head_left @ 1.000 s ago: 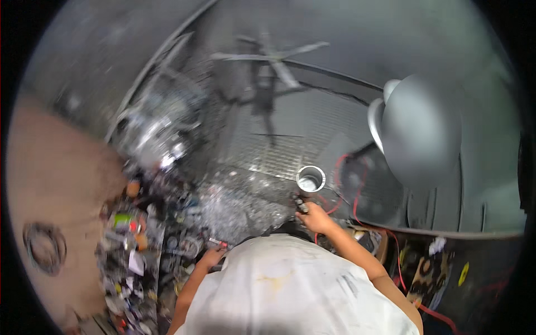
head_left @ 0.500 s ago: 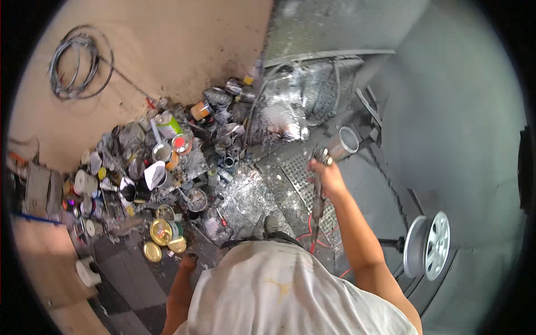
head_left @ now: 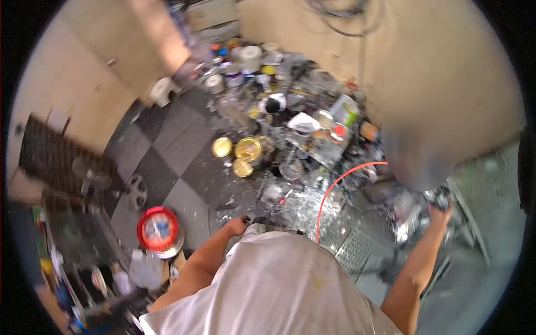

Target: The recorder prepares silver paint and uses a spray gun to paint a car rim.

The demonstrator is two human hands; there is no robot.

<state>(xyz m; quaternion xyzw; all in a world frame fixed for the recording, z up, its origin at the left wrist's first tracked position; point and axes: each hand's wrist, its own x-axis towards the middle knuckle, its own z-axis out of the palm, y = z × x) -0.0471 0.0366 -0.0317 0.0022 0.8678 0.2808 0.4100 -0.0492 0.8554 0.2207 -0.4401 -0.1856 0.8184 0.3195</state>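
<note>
My right hand [head_left: 441, 212] is at the far right with its arm reaching forward, closed around a metal spray gun [head_left: 438, 195]. Only part of the gun shows; a round blurred patch covers the space just above it. A red hose [head_left: 330, 192] curves up from beside my waist and disappears into that patch. My left hand [head_left: 239, 225] hangs low beside my left hip. Its fingers are small and dark here, so their pose is unclear. Nearest to it, the floor holds gold-coloured lids and a gold-topped can [head_left: 248, 149].
Paint cans, tubs and crumpled scraps form a heap [head_left: 301, 106] along the tan wall. To the left are a red-rimmed bucket [head_left: 158, 228], a grey wheel-like disc [head_left: 135, 191] and a white stool [head_left: 163, 91]. A cluttered shelf [head_left: 84, 279] stands at lower left.
My view has swung left: the silver wheel has left the picture, and the red-rimmed bucket and shelf have come in. My right hand still grips the spray gun, now farther right in view.
</note>
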